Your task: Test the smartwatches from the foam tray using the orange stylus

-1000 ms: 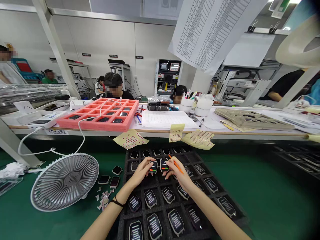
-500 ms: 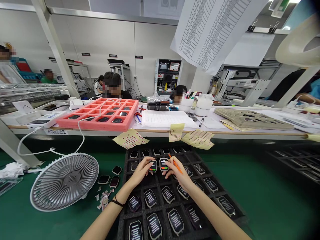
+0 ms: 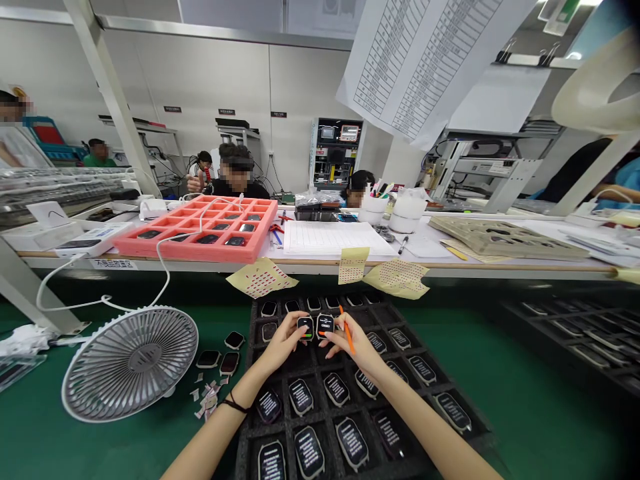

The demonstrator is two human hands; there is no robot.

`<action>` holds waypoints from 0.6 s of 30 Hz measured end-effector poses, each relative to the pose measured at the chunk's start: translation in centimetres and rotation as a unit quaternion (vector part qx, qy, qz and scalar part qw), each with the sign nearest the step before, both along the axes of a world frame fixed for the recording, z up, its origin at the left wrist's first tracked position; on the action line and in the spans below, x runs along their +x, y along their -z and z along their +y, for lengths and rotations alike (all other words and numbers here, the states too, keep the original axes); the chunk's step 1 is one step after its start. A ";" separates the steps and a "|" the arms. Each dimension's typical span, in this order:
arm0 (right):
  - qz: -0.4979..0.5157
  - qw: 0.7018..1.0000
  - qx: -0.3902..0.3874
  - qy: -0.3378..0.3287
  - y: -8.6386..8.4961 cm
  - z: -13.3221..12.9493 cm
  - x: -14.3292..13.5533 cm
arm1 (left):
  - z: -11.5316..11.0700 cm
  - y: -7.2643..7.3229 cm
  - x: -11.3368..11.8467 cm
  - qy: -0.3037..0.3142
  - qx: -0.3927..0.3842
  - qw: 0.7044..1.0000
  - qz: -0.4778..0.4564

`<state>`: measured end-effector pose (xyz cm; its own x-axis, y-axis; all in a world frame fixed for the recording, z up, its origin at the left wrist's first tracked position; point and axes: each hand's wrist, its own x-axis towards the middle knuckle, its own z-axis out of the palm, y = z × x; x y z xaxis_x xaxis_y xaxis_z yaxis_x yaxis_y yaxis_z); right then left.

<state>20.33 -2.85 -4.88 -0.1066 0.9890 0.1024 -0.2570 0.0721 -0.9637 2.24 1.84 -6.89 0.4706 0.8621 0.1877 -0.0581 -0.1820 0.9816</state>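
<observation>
My left hand [image 3: 286, 340] is closed round a smartwatch body [image 3: 305, 328] without a strap, its thumb on the lit screen. Beside it, my right hand [image 3: 349, 341] grips a second smartwatch [image 3: 325, 326], with a finger at the lower part of its lit screen. A thin orange stick, like a pen [image 3: 347, 330], is also tucked between the fingers of that hand. Both watches are held upright side by side above a black foam tray [image 3: 320, 373]. Several watches lie in its compartments, many with white text on their screens. My right forearm hides part of the tray.
A grey round fan [image 3: 131, 363] stands at left, near loose watches [image 3: 229, 363] and paper scraps [image 3: 210, 399]. On the shelf ahead are a pink foam tray [image 3: 195, 250], paper sheets [image 3: 335, 238] and a beige tray [image 3: 505, 237]. Co-workers sit beyond; another dark tray [image 3: 575, 327] lies right.
My right thumb or finger has moved lower on its watch screen, and the orange stick is more upright. Both watch displays have changed. A co-worker across the shelf has raised their head and a hand.
</observation>
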 end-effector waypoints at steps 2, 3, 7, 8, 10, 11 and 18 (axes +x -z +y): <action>0.001 1.000 -0.004 0.005 -0.1 -0.1 0.0 | 0.1 0.0 0.0 -0.004 -0.005 1.000 0.002; 0.003 1.000 -0.007 0.007 -0.3 -0.2 0.0 | 0.1 0.0 0.0 -0.003 -0.006 1.000 0.002; 0.013 1.000 -0.012 0.016 -1.0 -0.7 -0.2 | 0.2 0.2 0.0 -0.003 0.004 1.000 -0.001; 0.013 1.000 -0.012 0.018 -1.1 -0.7 -0.3 | 0.3 0.3 0.0 -0.003 0.005 1.000 -0.002; 0.012 1.000 -0.015 0.023 -1.2 -0.8 -0.3 | 0.3 0.3 0.0 -0.001 0.002 1.000 -0.002; 0.012 0.999 -0.018 0.025 -1.2 -0.8 -0.3 | 0.3 0.3 -0.1 0.000 -0.002 1.000 -0.002; 0.017 0.999 -0.018 0.031 -0.8 -0.5 0.0 | 0.2 0.0 -0.1 -0.003 -0.011 1.000 -0.003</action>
